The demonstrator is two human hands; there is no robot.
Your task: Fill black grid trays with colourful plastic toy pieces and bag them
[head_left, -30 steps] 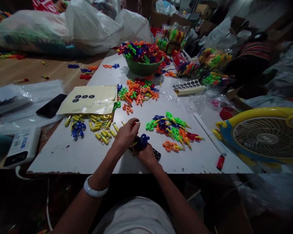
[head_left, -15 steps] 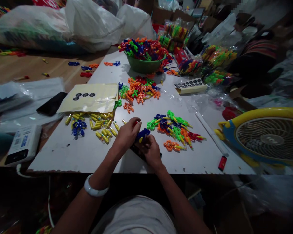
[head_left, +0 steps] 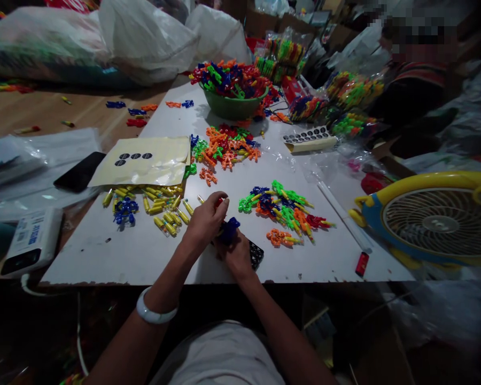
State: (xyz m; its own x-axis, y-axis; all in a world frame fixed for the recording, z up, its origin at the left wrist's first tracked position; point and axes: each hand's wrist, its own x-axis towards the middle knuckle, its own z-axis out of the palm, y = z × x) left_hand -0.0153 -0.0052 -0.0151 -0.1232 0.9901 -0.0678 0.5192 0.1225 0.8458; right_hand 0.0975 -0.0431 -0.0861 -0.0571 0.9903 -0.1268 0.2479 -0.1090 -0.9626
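My right hand (head_left: 237, 253) is closed around a dark blue plastic toy figure (head_left: 229, 230), low over the near edge of the white table. Close against it, my left hand (head_left: 205, 218) is closed too, with a small red plastic piece (head_left: 219, 202) showing between thumb and fingers; most of that piece is hidden. A black panel with holes (head_left: 256, 254) lies partly under my right hand. Left of my hands are loose yellow tubes (head_left: 169, 222) with clear ends and a blue figure cluster (head_left: 125, 211). To the right lies a pile of coloured figures with yellow tubes (head_left: 291, 208).
Beyond my hands are a heap of coloured figures (head_left: 224, 147) and a heaped green bowl (head_left: 234, 107). A sticker sheet (head_left: 144, 171) and a phone (head_left: 80, 171) lie left. On the right stand a yellow fan (head_left: 441, 222) and a red-capped stick (head_left: 361, 264). A person sits at far right.
My right hand has shifted left and down with the blue figure, which is now tilted differently. More of the black panel shows. The whole view has shifted slightly.
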